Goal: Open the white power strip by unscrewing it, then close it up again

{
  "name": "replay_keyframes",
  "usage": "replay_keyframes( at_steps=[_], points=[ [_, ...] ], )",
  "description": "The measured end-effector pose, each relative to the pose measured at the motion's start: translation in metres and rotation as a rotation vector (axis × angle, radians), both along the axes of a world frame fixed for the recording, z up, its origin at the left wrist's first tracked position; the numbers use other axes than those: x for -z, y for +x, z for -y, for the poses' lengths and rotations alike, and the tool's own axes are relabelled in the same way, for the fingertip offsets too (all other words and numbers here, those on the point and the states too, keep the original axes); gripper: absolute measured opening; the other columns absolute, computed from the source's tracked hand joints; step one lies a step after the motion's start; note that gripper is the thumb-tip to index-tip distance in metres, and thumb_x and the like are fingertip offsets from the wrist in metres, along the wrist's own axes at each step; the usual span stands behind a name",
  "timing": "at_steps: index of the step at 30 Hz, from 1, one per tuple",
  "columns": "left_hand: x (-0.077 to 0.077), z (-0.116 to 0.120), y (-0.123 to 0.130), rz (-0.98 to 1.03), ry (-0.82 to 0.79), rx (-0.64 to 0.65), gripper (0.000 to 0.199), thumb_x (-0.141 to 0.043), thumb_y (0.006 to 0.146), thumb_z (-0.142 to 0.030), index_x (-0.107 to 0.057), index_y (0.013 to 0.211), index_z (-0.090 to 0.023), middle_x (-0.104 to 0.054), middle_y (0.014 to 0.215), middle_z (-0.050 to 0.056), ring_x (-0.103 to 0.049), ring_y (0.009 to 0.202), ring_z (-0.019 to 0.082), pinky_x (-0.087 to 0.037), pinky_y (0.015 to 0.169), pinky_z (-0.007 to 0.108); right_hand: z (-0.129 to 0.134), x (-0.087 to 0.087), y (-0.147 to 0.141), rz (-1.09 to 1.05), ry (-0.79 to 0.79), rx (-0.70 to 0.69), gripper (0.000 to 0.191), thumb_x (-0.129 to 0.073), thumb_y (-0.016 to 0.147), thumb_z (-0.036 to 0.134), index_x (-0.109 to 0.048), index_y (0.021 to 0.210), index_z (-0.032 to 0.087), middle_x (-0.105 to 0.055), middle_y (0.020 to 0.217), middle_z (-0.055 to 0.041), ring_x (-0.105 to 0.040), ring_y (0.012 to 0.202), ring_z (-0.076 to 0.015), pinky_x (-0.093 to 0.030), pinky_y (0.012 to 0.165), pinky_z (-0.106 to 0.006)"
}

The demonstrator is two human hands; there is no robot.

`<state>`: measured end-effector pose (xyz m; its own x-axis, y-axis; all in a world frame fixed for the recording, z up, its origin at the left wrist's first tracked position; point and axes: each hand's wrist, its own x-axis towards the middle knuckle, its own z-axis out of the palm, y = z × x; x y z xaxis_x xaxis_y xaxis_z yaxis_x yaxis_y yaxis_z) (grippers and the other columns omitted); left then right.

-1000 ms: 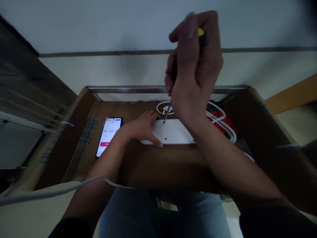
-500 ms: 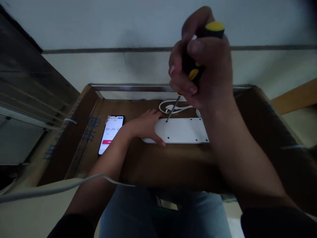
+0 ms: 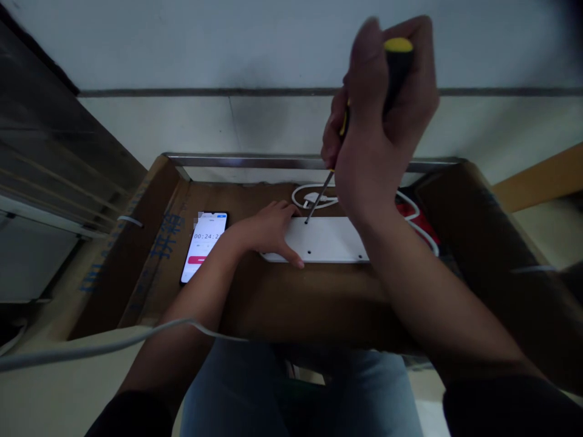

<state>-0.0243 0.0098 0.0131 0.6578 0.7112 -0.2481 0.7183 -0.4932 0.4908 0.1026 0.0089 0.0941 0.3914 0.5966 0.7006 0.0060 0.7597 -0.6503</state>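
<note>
Cardboard box top (image 3: 310, 303), white plastic casing (image 3: 328, 240) pinned under splayed left hand (image 3: 268, 230); right hand (image 3: 382, 115) apart, clamped on screwdriver (image 3: 398, 60). Tilted shaft (image 3: 320, 194), so slip risk at screw hole (image 3: 306, 222).

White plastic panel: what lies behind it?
Behind the white plastic panel lie a coiled white cable with a plug and a red object. The right hand hides part of them; under the panel cannot be seen.

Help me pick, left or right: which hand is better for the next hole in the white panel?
Probably the right hand. It grips the yellow-and-black screwdriver, and the tip sits at a hole in the white panel. The left hand lies open on the panel, holding no tool, so it seems better for steadying.
</note>
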Motion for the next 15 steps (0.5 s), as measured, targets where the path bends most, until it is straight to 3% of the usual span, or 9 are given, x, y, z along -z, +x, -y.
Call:
replay_keyframes(
  at_steps=[2,4,7,9,13,15],
  points=[
    [0.001,-0.001,0.000,-0.005,0.005,0.002,0.108,-0.093,0.053,-0.068,-0.056,0.141,-0.016,-0.058,0.143,0.017,-0.053,0.137,0.039,-0.043,0.119,0.048,-0.005,0.000,0.002,-0.011,0.048,-0.053,0.026,-0.050,0.102,0.033,-0.044,0.077,0.029,-0.034,0.061,0.0056,-0.025,0.045,-0.0129,-0.021,0.046,-0.035],
    [0.001,-0.001,-0.001,-0.004,0.014,0.010,0.109,-0.092,0.053,-0.069,-0.056,0.142,-0.017,-0.058,0.144,0.017,-0.053,0.137,0.040,-0.043,0.119,0.048,-0.012,0.000,0.006,0.056,0.089,-0.155,0.024,-0.054,0.099,0.035,-0.050,0.077,0.027,-0.041,0.061,0.0052,-0.034,0.043,-0.0122,-0.022,0.043,-0.034],
    [0.000,-0.001,0.000,-0.006,0.012,0.013,0.109,-0.092,0.054,-0.067,-0.055,0.143,-0.017,-0.057,0.146,0.017,-0.052,0.138,0.040,-0.043,0.119,0.048,-0.024,0.003,0.016,0.115,0.138,-0.296,0.025,-0.068,0.085,0.040,-0.051,0.073,0.027,-0.054,0.074,0.0022,-0.057,0.059,-0.0127,-0.047,0.055,-0.030],
    [-0.001,-0.001,0.000,-0.020,-0.005,0.003,0.110,-0.093,0.054,-0.065,-0.055,0.144,-0.015,-0.056,0.148,0.018,-0.050,0.140,0.040,-0.042,0.120,0.047,-0.028,0.003,0.025,0.081,0.067,-0.414,0.027,-0.068,0.081,0.041,-0.045,0.076,0.028,-0.060,0.082,0.0029,-0.059,0.061,-0.0128,-0.051,0.057,-0.031],
    [-0.001,-0.001,0.000,-0.021,-0.013,0.002,0.113,-0.094,0.053,-0.065,-0.054,0.145,-0.014,-0.055,0.148,0.018,-0.050,0.140,0.040,-0.041,0.121,0.046,-0.018,-0.004,0.038,0.193,-0.117,-0.666,0.017,-0.055,0.095,0.035,-0.040,0.090,0.029,-0.059,0.073,0.0073,-0.038,0.045,-0.0103,-0.026,0.038,-0.030],
    [-0.001,-0.001,0.000,-0.017,-0.005,-0.001,0.113,-0.094,0.053,-0.065,-0.054,0.145,-0.014,-0.056,0.147,0.019,-0.050,0.140,0.040,-0.042,0.120,0.047,-0.007,-0.008,0.035,0.233,-0.104,-0.650,0.010,-0.049,0.101,0.029,-0.042,0.094,0.028,-0.056,0.069,0.0081,-0.028,0.044,-0.0093,-0.020,0.039,-0.030]
  ],
)
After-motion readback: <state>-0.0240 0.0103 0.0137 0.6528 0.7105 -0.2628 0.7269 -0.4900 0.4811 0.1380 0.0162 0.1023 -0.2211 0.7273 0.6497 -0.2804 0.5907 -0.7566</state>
